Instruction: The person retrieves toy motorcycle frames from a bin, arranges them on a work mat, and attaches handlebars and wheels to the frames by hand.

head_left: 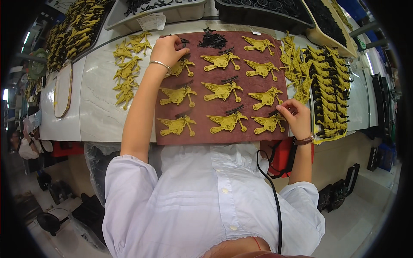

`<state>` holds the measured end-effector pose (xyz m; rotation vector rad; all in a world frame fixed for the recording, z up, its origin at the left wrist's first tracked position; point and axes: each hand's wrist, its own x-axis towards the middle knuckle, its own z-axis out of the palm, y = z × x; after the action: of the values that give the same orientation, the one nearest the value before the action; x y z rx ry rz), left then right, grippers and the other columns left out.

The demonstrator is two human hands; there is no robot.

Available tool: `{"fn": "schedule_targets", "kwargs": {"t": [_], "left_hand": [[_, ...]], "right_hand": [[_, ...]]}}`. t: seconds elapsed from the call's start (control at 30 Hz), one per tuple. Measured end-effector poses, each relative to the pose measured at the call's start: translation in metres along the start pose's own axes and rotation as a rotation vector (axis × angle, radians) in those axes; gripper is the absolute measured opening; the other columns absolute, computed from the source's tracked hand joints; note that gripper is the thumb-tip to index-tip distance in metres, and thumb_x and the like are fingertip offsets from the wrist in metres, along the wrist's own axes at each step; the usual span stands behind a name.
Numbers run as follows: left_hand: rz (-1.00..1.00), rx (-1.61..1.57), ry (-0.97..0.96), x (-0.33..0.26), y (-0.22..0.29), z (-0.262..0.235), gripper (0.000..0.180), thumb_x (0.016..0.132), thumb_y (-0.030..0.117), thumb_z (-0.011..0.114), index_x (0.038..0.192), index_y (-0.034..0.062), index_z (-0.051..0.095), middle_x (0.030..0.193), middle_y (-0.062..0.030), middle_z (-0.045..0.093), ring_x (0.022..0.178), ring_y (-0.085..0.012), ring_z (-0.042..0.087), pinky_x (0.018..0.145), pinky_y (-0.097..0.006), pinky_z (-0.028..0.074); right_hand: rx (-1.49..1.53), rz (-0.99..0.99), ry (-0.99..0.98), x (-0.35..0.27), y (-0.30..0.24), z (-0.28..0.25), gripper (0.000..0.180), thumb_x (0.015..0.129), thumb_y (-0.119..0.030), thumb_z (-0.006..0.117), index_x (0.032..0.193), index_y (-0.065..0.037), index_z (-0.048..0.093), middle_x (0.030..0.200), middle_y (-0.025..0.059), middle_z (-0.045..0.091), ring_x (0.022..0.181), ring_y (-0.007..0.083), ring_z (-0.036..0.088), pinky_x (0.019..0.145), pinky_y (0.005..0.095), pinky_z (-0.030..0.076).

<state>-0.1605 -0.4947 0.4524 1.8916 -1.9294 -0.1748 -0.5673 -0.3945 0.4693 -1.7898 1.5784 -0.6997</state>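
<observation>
Bending over a maroon mat [200, 136] at ten o'clock, the left hand [169, 51] is beside black sticks [185, 42]; at four o'clock, the right hand [297, 114] touches a black piece [273, 113] against a yellow part [266, 124]. Whether either grips anything, I cannot tell. A brushing wrist could knock pieces askew.

Looking now along the pale bench [98, 101], past its front right corner to whitish floor [357, 225], beyond its left edge to bright light [27, 38].

A pale table [99, 90] carries a maroon mat [201, 107] between yellow parts [126, 74].
</observation>
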Motion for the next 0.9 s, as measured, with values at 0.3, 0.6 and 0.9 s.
{"fn": "schedule_targets", "kwargs": {"t": [0.3, 0.6, 0.9], "left_hand": [[-0.084, -0.03, -0.147, 0.016, -0.01, 0.01, 0.03, 0.067, 0.022, 0.079, 0.09, 0.0038, 0.072, 0.078, -0.0107, 0.07, 0.069, -0.0212, 0.067, 0.069, -0.032, 0.054], [-0.301, -0.956, -0.212, 0.011, -0.019, 0.001, 0.02, 0.083, 0.01, 0.07, 0.1, -0.0004, 0.067, 0.091, -0.0059, 0.068, 0.081, -0.0113, 0.066, 0.07, -0.024, 0.055], [0.006, -1.309, -0.43, -0.058, 0.123, -0.022, 0.019, 0.085, 0.007, 0.068, 0.102, -0.0013, 0.066, 0.096, -0.0059, 0.069, 0.088, -0.0097, 0.064, 0.078, -0.025, 0.053]], "right_hand": [[0.004, -0.067, 0.039, 0.005, -0.01, 0.004, 0.014, 0.081, -0.014, 0.073, 0.081, -0.001, 0.066, 0.066, 0.0024, 0.064, 0.06, 0.0082, 0.058, 0.056, 0.0233, 0.044], [0.244, -0.055, 0.031, 0.018, -0.013, 0.011, 0.013, 0.084, -0.012, 0.071, 0.088, -0.001, 0.067, 0.073, 0.0007, 0.065, 0.065, 0.0055, 0.058, 0.057, 0.0216, 0.044], [0.683, -0.135, -0.176, 0.056, -0.09, 0.045, 0.025, 0.085, -0.009, 0.07, 0.107, 0.002, 0.064, 0.089, 0.0036, 0.068, 0.08, 0.0075, 0.064, 0.067, 0.0201, 0.052]]}}
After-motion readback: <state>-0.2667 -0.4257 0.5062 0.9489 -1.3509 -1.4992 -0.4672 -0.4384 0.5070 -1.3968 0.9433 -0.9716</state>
